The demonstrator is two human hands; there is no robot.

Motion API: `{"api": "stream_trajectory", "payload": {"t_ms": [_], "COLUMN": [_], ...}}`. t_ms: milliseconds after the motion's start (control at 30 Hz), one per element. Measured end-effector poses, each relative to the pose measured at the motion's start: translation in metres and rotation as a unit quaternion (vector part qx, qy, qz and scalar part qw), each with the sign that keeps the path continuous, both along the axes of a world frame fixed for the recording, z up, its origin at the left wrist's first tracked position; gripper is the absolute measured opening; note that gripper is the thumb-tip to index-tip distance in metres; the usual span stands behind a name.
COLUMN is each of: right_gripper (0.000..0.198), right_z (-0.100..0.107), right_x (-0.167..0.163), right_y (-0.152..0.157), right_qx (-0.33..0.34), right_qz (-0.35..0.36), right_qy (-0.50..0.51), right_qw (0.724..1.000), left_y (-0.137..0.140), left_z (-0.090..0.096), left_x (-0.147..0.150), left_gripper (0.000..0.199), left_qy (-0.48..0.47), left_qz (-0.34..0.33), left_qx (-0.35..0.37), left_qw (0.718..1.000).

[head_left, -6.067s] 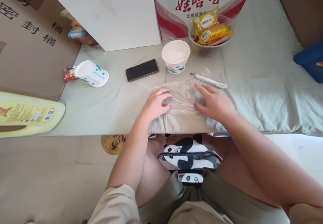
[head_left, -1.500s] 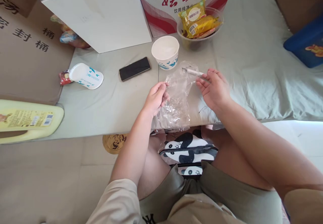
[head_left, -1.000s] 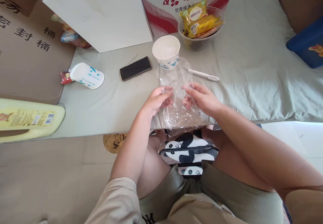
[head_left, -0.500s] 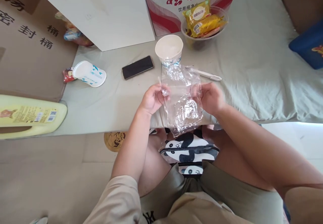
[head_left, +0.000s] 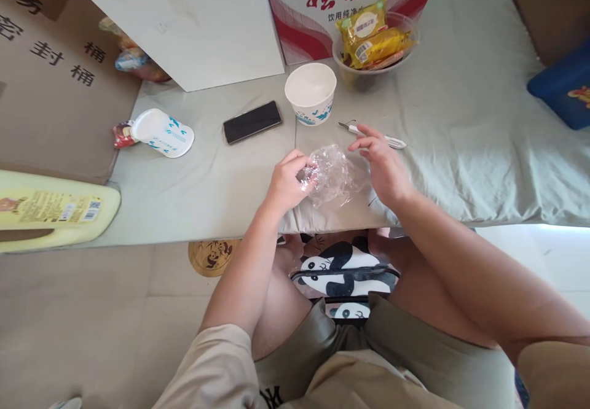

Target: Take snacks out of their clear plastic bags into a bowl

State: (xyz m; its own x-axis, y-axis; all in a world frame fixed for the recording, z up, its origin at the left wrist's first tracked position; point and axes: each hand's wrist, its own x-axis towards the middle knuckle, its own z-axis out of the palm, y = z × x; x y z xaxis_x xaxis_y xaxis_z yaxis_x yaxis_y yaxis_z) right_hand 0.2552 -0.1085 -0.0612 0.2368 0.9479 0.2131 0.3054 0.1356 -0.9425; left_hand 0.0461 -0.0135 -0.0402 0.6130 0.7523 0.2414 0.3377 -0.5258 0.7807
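My left hand [head_left: 292,179] is closed on a crumpled clear plastic bag [head_left: 334,175], which bunches up to the right of its fingers. To the right of the bag my right hand [head_left: 380,166] is raised, fingers apart and holding nothing. Its fingertips cover part of a white-handled craft knife [head_left: 394,142] lying on the cloth; whether they touch it I cannot tell. Just beyond the bag stands an upright white paper bowl [head_left: 311,96] with a blue print. A black phone [head_left: 252,122] lies flat to the left of the bowl.
A clear plastic tub [head_left: 359,77] of yellow snack packets stands in front of a red and white carton [head_left: 299,28]. At left are a tipped paper cup [head_left: 168,134], a pale yellow jug [head_left: 101,212] and a cardboard box [head_left: 46,108]. A blue container [head_left: 562,86] is at right.
The plastic bag, earlier spread between both hands, is now bunched at my left hand. My right hand has let go of it and opened. The bowl's front is uncovered.
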Motion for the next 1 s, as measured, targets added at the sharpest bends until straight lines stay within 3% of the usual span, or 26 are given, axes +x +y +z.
{"api": "stream_trajectory", "payload": {"t_ms": [133, 200, 267, 333, 400, 467, 567, 667, 767, 867, 933, 1000], "right_gripper": [0.035, 0.042, 0.035, 0.016, 0.016, 0.022, 0.023, 0.012, 0.022, 0.046, 0.059, 0.047], "right_z": [0.016, 0.02, 0.019, 0.016, 0.012, 0.009, 0.008, 0.012, 0.017, 0.022, 0.025, 0.027], "right_x": [-0.004, -0.007, -0.009, -0.008, -0.005, -0.002, 0.0, -0.001, -0.003, -0.007, -0.01, -0.012], "right_y": [-0.009, -0.01, -0.008, -0.006, -0.005, -0.006, -0.007, -0.007, -0.006, -0.006, -0.006, -0.007], "right_qx": [0.103, 0.114, 0.108, 0.112, 0.129, 0.129, 0.085, 0.072, 0.011, -0.093, -0.147, -0.168], "right_qz": [0.03, 0.062, 0.073, 0.073, 0.073, 0.078, 0.06, -0.005, -0.044, 0.022, 0.09, 0.127], "right_qy": [-0.071, -0.121, -0.178, -0.232, -0.272, -0.304, -0.326, -0.231, -0.01, 0.175, 0.223, 0.225], "right_qw": [0.992, 0.984, 0.975, 0.963, 0.951, 0.941, 0.94, 0.97, 0.999, 0.98, 0.959, 0.951], "left_y": [-0.007, -0.01, -0.012, -0.012, -0.01, -0.007, -0.005, -0.007, -0.01, -0.012, -0.012, -0.011], "left_z": [-0.003, -0.004, -0.004, -0.004, -0.002, 0.001, 0.007, 0.012, 0.014, 0.014, 0.015, 0.016], "left_x": [-0.001, 0.0, 0.002, 0.003, 0.003, 0.002, 0.001, 0.0, -0.001, -0.004, -0.006, -0.007], "left_gripper": [0.025, 0.026, 0.024, 0.018, 0.012, 0.016, 0.035, 0.044, 0.045, 0.052, 0.065, 0.077], "left_qy": [0.056, 0.064, 0.043, -0.011, -0.089, -0.17, -0.248, -0.281, -0.268, -0.249, -0.259, -0.282], "left_qz": [-0.044, -0.059, -0.051, -0.007, 0.049, 0.074, 0.056, 0.044, 0.026, 0.006, 0.006, 0.008], "left_qx": [0.085, 0.095, 0.068, 0.02, -0.051, -0.16, -0.316, -0.361, -0.366, -0.372, -0.374, -0.381], "left_qw": [0.994, 0.992, 0.995, 1.0, 0.994, 0.97, 0.914, 0.888, 0.891, 0.894, 0.89, 0.881]}}
